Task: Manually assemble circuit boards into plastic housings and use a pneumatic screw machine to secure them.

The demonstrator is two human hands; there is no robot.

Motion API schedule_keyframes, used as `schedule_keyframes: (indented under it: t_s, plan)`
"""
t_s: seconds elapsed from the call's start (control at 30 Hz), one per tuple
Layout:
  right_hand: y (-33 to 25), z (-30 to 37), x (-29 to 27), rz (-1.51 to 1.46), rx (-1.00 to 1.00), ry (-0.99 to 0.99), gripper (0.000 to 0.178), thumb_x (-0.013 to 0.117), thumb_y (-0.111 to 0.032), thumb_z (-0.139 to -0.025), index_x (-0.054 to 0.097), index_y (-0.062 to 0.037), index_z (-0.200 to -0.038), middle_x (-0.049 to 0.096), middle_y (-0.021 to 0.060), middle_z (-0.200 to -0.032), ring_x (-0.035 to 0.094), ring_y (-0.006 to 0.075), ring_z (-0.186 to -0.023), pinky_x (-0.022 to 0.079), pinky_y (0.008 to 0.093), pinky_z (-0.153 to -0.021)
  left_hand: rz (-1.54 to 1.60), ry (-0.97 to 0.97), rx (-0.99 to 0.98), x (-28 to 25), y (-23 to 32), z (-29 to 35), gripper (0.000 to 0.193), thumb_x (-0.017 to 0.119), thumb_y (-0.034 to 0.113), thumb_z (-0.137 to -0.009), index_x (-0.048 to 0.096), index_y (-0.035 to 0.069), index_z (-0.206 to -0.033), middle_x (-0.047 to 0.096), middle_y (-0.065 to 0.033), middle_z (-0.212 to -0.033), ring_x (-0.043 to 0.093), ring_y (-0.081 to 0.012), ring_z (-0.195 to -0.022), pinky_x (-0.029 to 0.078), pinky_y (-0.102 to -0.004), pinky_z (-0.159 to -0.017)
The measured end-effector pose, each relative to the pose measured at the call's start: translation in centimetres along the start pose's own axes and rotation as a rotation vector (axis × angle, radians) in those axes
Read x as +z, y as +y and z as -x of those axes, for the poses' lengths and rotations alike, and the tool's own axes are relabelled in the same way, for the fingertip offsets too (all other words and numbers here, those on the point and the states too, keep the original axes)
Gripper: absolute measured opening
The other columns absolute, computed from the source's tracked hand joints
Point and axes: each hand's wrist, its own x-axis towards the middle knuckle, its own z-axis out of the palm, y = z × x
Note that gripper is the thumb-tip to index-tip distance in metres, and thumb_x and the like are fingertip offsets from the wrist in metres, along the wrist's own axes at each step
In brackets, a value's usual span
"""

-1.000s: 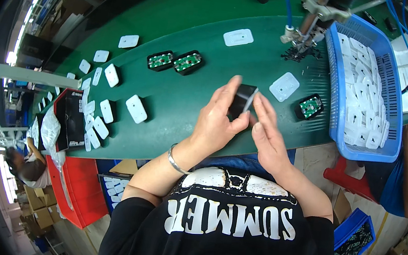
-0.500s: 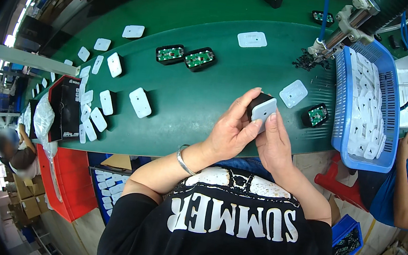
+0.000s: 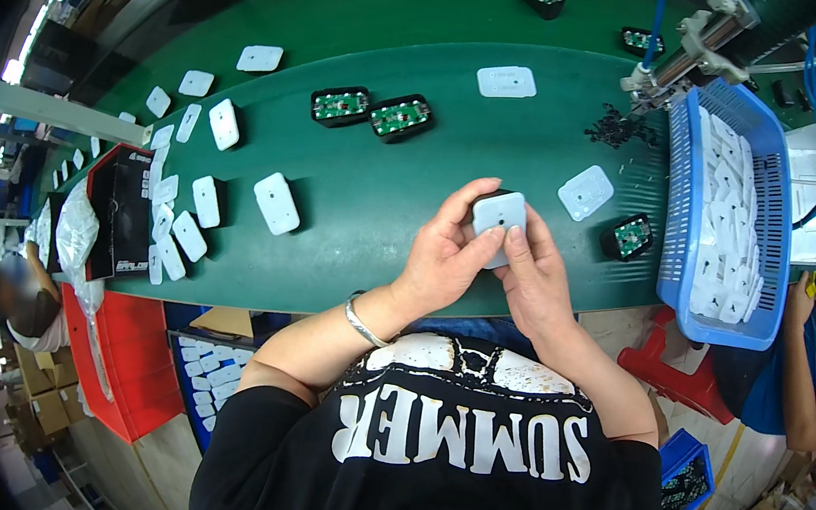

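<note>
Both hands hold one small black box with a white cover (image 3: 501,210) over the green bench, its white face turned up toward me. My left hand (image 3: 449,250) wraps its left side, fingers behind and thumb on the cover. From the right, my right hand (image 3: 539,275) grips it, the thumb pressing beside the cover's dark centre hole. Just right of the hands lie a loose white cover (image 3: 586,193) and an open black box with a green circuit board (image 3: 629,236). Two more open boxes with boards (image 3: 401,116) stand farther back, left of another loose cover (image 3: 506,82).
Several white-covered boxes (image 3: 277,204) are spread over the bench's left side. A blue basket (image 3: 675,255) full of white covers stands at the right, near small black parts (image 3: 624,129) and a metal fixture (image 3: 687,60). Another person's arm (image 3: 800,330) is beyond the basket.
My hands have moved slightly left with the box. Its white cover now faces me more squarely, and both thumbs have come together on it.
</note>
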Motion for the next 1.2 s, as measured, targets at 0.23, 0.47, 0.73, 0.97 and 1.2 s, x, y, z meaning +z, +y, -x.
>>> schedule_keyframes:
  t_s: [0.23, 0.47, 0.73, 0.97, 1.2]
  plan:
    - [-0.1, 0.3, 0.7, 0.134, -0.031, 0.008, 0.052, 0.054, -0.022, -0.089, 0.029, -0.0012, -0.129, 0.054, 0.0101, -0.104, 0.05, 0.0121, -0.093, 0.042, 0.0258, -0.077, 0.027, 0.026, -0.063, -1.2, -0.4, -0.2, 0.039, 0.053, 0.002, -0.085, 0.04, 0.002, -0.122, 0.053, -0.0086, -0.106, 0.052, -0.0126, -0.094, 0.045, -0.0256, -0.082]
    - [-11.7, 2.9, -2.3, 0.555, -1.027, 0.05, 0.048, 0.058, -0.002, -0.078, 0.037, 0.0036, -0.121, 0.048, 0.012, -0.111, 0.048, 0.0212, -0.106, 0.037, 0.0336, -0.095, 0.22, -0.036, -0.228, -2.3, 0.7, -0.4, 0.033, 0.047, 0.01, -0.087, 0.041, 0.006, -0.119, 0.056, -0.0175, -0.105, 0.061, -0.0289, -0.088, 0.053, -0.0404, -0.074]
    - [-26.8, -3.3, 2.0, 0.452, -0.802, -0.229, 0.038, 0.071, -0.02, -0.072, 0.056, 0.0008, -0.099, 0.063, 0.0088, -0.08, 0.064, 0.0183, -0.074, 0.049, 0.0273, -0.071, 0.09, -0.027, -0.3, -3.9, 0.1, 0.7, 0.032, 0.047, 0.014, -0.087, 0.041, 0.006, -0.117, 0.06, -0.018, -0.095, 0.062, -0.0256, -0.068, 0.052, -0.0324, -0.05]
    - [-24.7, -4.4, 4.8, 0.263, -0.822, -0.447, 0.019, 0.067, -0.019, -0.075, 0.059, -0.0019, -0.078, 0.058, 0.0068, -0.067, 0.058, 0.0151, -0.058, 0.048, 0.0266, -0.055, 0.086, 0.116, -0.382, -3.6, 1.2, 0.3, 0.044, 0.047, 0.014, -0.087, 0.036, 0.008, -0.129, 0.056, -0.0114, -0.102, 0.061, -0.0212, -0.08, 0.056, -0.0339, -0.058]
    - [-23.7, -1.2, 4.6, 0.046, -0.797, -0.503, 0.04, 0.051, -0.025, -0.086, 0.039, 0.0025, -0.113, 0.043, 0.0049, -0.079, 0.043, 0.0116, -0.066, 0.038, 0.0285, -0.066, 0.331, -0.117, -0.486, -1.4, 1.7, -2.6, 0.045, 0.056, 0.005, -0.083, 0.039, 0.008, -0.125, 0.058, -0.008, -0.101, 0.061, -0.0187, -0.086, 0.056, -0.0311, -0.069]
